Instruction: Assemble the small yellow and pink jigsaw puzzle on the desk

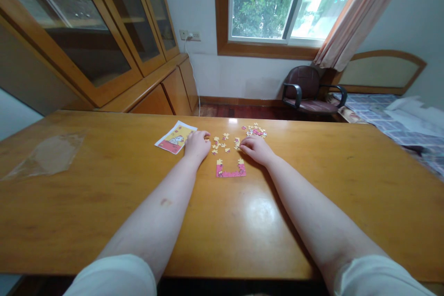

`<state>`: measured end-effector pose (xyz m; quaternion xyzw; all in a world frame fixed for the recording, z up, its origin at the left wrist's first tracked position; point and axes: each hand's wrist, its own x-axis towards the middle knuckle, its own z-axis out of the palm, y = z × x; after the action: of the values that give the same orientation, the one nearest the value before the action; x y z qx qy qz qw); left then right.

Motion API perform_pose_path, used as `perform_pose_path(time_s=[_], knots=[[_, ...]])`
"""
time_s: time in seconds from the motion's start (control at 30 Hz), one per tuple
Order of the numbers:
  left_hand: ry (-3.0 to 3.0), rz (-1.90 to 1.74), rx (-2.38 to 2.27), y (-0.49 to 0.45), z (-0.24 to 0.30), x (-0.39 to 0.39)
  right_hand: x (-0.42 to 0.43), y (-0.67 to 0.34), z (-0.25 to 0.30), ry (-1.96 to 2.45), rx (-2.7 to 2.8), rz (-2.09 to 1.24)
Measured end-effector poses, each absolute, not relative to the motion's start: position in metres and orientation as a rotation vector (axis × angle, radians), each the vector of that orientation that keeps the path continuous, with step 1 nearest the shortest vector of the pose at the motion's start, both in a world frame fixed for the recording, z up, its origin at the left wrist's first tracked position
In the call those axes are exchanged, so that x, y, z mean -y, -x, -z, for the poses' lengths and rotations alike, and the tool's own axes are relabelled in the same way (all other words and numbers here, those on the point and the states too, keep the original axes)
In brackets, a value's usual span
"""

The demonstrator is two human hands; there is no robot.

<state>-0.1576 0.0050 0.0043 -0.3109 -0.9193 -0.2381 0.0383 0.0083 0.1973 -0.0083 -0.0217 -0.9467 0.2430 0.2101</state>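
So the left hand (197,144) was held palm-down, fingers loosely curled, with the right edge of a picture card (173,140) partly hidden by it; the rest of the card could be seen just to that hand's left. Whether anything was gripped under there couldn't be told. The right hand (257,149) was also kept bent, its fingertips placed right by some yellowish loose pieces (225,136) scattered between the two hands. Can't be told if one was pinched, tbh. Just beyond the right hand, a pile of mixed pieces (256,132) was heaped up. Nearer the body than both hands, and between them, a U-shaped joined section (231,174) was laid out, mostly pink with yellow tops. Well off to the left hand's left, a clear plastic bag (48,152) was spread flat on the table (138,231).
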Motion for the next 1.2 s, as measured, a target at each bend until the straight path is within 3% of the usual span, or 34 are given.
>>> perform_pose_path(time_s=[0.17, 0.4, 1.2], knots=[[1.055, 0.708, 2.859, 0.156, -0.003, -0.008, -0.198, -0.008, 0.008, 0.082, 2.629, -0.691], [0.976, 0.963, 2.713, 0.166, 0.0, -0.003, -0.197, -0.009, 0.007, 0.092, 2.631, -0.698], [1.094, 0.891, 2.855, 0.164, 0.003, -0.007, -0.198, -0.009, 0.007, 0.129, 2.654, -0.713]])
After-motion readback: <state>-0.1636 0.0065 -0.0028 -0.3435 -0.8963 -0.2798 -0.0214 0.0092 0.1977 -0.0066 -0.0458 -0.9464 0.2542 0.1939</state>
